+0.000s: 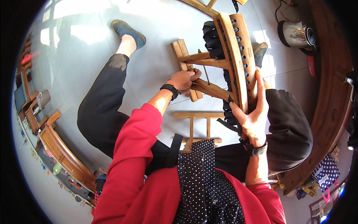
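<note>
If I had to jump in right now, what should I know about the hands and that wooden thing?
Left hand: closed around a slanted wooden bar of the wooden frame.
Right hand: grip on the frame's long slotted rail, fingers stretched up along it.
The frame is tilted over the lap, above the tiled floor; a black strap hangs behind the rail.
Done or left: cannot tell from this view; both hands simply hold it.

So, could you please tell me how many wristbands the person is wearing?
2: a black wristband on the left wrist by the wooden frame, and another black wristband on the right wrist.
</note>
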The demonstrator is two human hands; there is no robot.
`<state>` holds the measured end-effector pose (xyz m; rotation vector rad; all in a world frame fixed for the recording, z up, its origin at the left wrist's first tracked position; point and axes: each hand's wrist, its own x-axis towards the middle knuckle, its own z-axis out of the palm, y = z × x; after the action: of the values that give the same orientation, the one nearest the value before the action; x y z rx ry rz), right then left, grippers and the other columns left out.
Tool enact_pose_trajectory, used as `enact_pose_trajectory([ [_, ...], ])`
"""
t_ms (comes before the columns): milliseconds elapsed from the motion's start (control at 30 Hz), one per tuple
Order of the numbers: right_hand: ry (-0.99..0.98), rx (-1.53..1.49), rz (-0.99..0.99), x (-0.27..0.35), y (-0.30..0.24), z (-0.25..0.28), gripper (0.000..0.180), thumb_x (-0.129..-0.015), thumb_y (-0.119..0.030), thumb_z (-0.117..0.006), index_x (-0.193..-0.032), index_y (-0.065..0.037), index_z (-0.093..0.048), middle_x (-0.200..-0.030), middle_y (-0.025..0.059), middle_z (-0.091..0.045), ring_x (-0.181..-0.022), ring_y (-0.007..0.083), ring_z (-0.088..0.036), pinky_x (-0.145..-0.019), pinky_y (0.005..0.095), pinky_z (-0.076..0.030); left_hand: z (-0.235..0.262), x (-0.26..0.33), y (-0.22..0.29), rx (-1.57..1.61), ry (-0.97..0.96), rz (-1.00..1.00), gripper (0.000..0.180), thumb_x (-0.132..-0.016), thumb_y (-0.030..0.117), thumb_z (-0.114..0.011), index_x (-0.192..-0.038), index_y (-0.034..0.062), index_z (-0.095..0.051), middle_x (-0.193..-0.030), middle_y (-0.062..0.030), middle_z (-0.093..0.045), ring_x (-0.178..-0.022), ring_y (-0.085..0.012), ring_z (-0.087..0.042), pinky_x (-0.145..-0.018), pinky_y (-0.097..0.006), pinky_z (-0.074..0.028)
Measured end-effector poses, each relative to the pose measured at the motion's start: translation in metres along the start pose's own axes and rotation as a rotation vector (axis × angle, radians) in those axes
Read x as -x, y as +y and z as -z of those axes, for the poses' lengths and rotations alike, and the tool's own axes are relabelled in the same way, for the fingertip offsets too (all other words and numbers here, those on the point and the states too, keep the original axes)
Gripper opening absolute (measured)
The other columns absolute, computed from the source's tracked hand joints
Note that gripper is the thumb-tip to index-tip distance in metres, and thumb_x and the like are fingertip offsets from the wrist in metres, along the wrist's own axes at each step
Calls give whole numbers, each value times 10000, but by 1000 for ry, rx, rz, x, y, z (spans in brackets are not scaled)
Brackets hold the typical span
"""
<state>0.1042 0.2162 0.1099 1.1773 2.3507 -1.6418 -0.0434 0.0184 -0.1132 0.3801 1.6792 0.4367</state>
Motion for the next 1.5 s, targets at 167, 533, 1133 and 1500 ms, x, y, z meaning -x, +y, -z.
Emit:
enact_pose_trajectory([
  [167,0,5,43,1,-1,-1,984,-686,-9,-759,-1572,-17,-333,-1518,205,-400,-1335,305,-494,-1122,405,-410,6,-4,1,-134,38,-18,371,-945,138,-507,-1300,54,-573,-1017,-171,-711,-972,-316,-707,-807,-388,-561],
  [533,-7,100,72,-2,1,1,1012,-682,-157,-810,-1578,-114,-342,-1182,190,-613,-988,294,-670,-882,391,-552,48,51,32,-616,16,179,259,-921,183,-519,-1087,95,-698,-974,-163,-740,-832,-305,-726,-781,-414,-557],
  [1133,-49,519,637,-27,-15,32,964,-725,-150,-794,-1568,-120,-327,-1229,185,-629,-1108,352,-661,-979,419,-553,38,121,-7,212,819,-159,621,-876,287,-705,-1408,83,-459,-1261,-179,-648,-1088,-335,-662,-907,-403,-537],
  [1500,-63,571,610,-42,-19,41,899,-705,-192,-781,-1499,-37,-387,-1165,192,-641,-1039,366,-675,-929,418,-551,38,65,-1,740,676,-220,669,-818,113,-757,-1410,48,-451,-1180,-135,-642,-1038,-241,-664,-761,-364,-584],
])
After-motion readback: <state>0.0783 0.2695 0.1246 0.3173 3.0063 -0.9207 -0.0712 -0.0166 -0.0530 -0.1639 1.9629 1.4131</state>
